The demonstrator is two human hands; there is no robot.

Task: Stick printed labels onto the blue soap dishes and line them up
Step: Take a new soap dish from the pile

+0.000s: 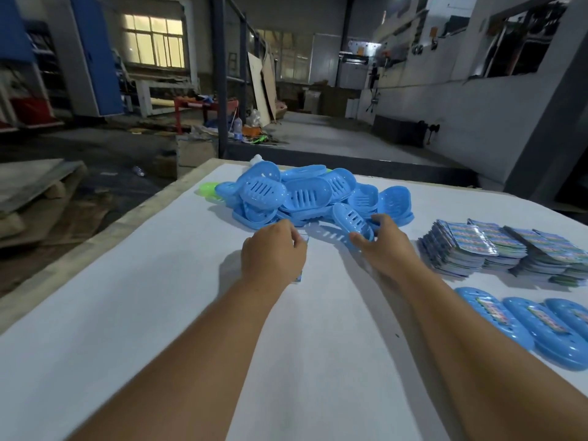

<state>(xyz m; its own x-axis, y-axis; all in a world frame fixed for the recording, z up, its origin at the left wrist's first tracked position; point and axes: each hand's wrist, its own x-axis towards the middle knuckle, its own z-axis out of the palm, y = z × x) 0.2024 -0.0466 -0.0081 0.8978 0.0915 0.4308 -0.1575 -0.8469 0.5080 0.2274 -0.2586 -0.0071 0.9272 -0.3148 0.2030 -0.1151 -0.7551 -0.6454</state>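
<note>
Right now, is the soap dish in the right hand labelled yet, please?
Not labelled: the soap dish the right hand grips shows bare slots.

Factory workshop: concrete floor [334, 135], steel column [219, 74], leaning boards [262, 87] (dim lighting).

We reach both bare forearms forward, nearly parallel. Our left hand [273, 253] is turned palm down with curled fingers pinching something small. Our right hand [383, 243] is beside it, thumb and fingers curled in a grip.
</note>
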